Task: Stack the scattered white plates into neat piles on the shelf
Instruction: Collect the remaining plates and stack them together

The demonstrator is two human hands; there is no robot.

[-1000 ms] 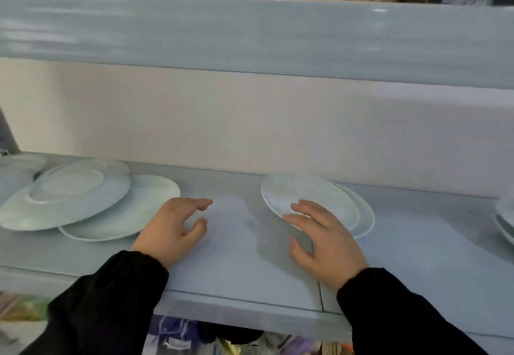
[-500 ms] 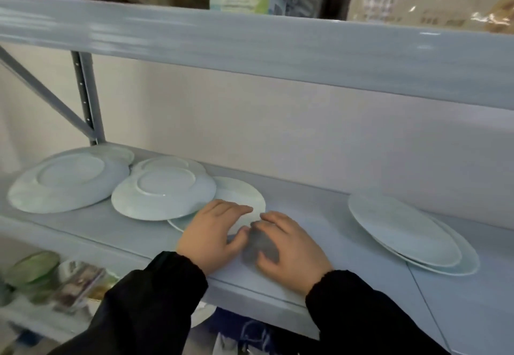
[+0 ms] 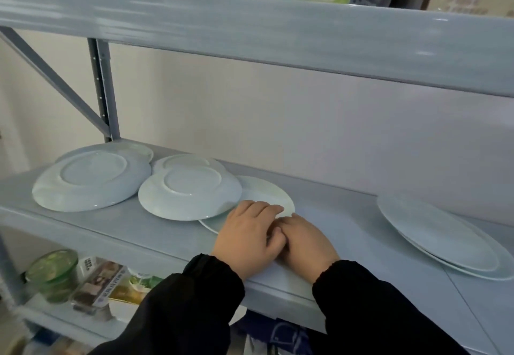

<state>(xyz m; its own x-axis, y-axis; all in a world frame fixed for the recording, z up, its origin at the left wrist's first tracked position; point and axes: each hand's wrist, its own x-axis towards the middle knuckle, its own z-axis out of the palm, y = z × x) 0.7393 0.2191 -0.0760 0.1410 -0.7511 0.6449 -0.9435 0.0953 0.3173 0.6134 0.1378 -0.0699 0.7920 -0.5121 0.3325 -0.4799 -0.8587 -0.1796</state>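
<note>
Several white plates lie on the grey shelf (image 3: 361,229). At the left a large upside-down plate (image 3: 91,180) rests on another. A smaller upside-down plate (image 3: 189,192) sits in the middle, overlapping a face-up plate (image 3: 264,192). My left hand (image 3: 247,235) lies on that face-up plate's near rim with its fingers stretched over it. My right hand (image 3: 308,240) presses against the left one at the plate's right edge, its fingertips hidden. Two face-up plates (image 3: 436,232) lie stacked at the right.
An upper shelf beam (image 3: 278,29) runs overhead, with boxes above it. A metal upright (image 3: 104,90) and a diagonal brace stand at the back left. Below, a green glass jar (image 3: 52,274) and packets sit on a lower shelf. A white wall backs the shelf.
The view has swung left, away from the right pair of plates. Both hands moved left and came together; the left one now lies on the face-up plate's rim.
</note>
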